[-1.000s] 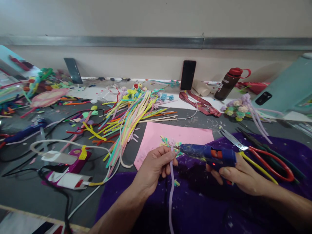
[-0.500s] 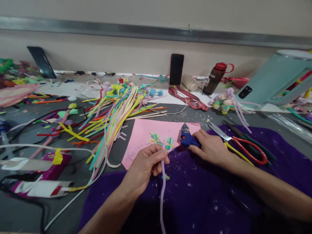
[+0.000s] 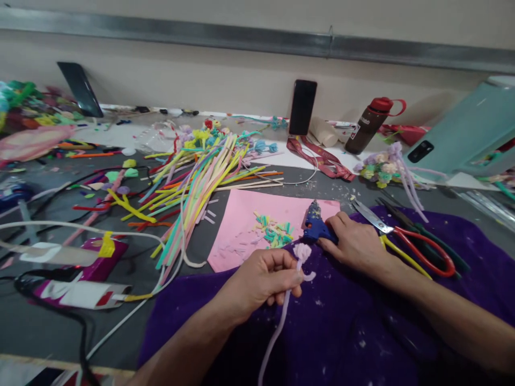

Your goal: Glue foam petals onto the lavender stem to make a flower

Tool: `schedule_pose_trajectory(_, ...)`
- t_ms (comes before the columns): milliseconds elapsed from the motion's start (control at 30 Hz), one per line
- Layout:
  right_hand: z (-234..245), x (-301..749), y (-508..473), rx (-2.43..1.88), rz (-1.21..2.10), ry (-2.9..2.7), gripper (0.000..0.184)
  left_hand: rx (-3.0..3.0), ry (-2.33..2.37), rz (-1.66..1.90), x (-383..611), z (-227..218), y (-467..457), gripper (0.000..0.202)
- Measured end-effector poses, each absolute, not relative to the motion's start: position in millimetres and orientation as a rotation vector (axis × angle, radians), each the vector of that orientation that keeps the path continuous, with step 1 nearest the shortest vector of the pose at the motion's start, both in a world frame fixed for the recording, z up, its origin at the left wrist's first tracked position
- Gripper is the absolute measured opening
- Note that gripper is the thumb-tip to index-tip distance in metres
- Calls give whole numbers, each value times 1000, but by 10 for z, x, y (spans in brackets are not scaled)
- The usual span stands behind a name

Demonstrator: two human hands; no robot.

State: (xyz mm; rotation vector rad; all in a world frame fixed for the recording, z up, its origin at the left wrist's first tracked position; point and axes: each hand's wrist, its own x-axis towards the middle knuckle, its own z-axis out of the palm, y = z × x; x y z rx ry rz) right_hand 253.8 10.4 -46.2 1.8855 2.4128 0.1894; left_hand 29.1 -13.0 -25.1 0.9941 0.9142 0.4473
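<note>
Landmark: pink sheet (image 3: pixel 237 225), lying flat on the grey table (image 3: pixel 40 327); all places below are given from it.
Left hand (image 3: pixel 261 279): just nearer than the sheet's near edge, closed – thumb and fingers pinch a lilac pipe cleaner (image 3: pixel 302 252) right below its curled head.
Lilac pipe cleaner: head rises above the fist, close to the sheet's near right corner; the stem hangs down and toward the viewer over the purple cloth (image 3: pixel 341 327).
Right hand (image 3: pixel 354 246): at the sheet's right edge, closed around the rear of a blue glue gun (image 3: pixel 314 225).
Glue gun: rests on the sheet's right corner, nozzle pointing away from the person.
Cut pieces (image 3: pixel 276 231): a small heap of teal, yellow and pink snippets on the sheet, just left of the glue gun.
Red-handled scissors (image 3: pixel 418 246): right of the sheet, beyond the right hand, lying on the cloth.
Pipe cleaner pile (image 3: pixel 201 177): a multicoloured sheaf – left of and behind the sheet.
Phone (image 3: pixel 302 107): well behind the sheet, propped against the wall.
Bottle (image 3: pixel 368 131): behind and to the right of the sheet, beside the phone.
</note>
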Motion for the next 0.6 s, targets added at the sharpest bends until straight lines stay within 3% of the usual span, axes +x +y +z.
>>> schedule_pose_trajectory(433,-320,2615,49,1752,7,2558,45,1036,909,438,273,-252,-153,20)
schedule_pose_trajectory(600,-256,2835,455,1836,15,2453,33,1027,916,461,299,-225,-165,20)
